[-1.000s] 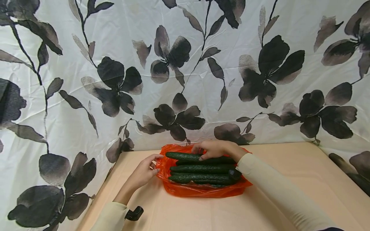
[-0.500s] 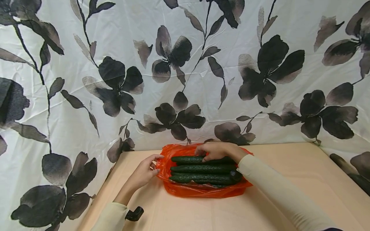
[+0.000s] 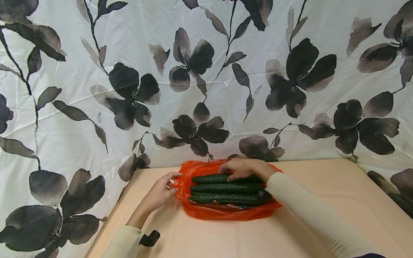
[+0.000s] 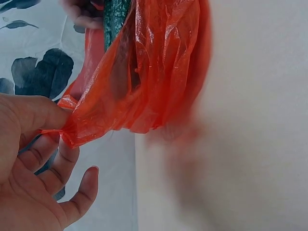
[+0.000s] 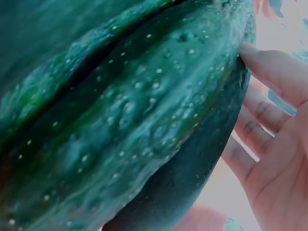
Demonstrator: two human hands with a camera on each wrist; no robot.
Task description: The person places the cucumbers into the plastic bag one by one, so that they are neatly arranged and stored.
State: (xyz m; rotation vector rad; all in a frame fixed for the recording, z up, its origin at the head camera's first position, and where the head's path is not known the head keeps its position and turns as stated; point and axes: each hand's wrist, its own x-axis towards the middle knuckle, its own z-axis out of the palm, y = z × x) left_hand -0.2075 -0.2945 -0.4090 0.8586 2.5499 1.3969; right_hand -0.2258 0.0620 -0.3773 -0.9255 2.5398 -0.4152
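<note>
A red plastic bag (image 3: 226, 214) lies with its mouth open upward, and several dark green cucumbers (image 3: 226, 198) rest side by side in it. My left hand (image 3: 160, 191) pinches the bag's left edge between thumb and fingers; the left wrist view shows the gathered plastic (image 4: 163, 72) drawn to the fingertips. My right hand (image 3: 243, 168) reaches over the bag's back edge and grips the farthest cucumber (image 3: 209, 178). In the right wrist view the thumb touches bumpy green skin, and the fingers (image 5: 255, 130) go out of sight behind a cucumber.
The bag sits near the back edge of a pale table (image 3: 200, 240). Behind the table hangs a white cloth (image 3: 245, 125) with dark printed flowers. A small black object (image 3: 150, 238) shows beside the left sleeve.
The farthest cucumber has moved right and down into line with the others, with my right hand on it. My left hand has kept its place at the bag's edge.
</note>
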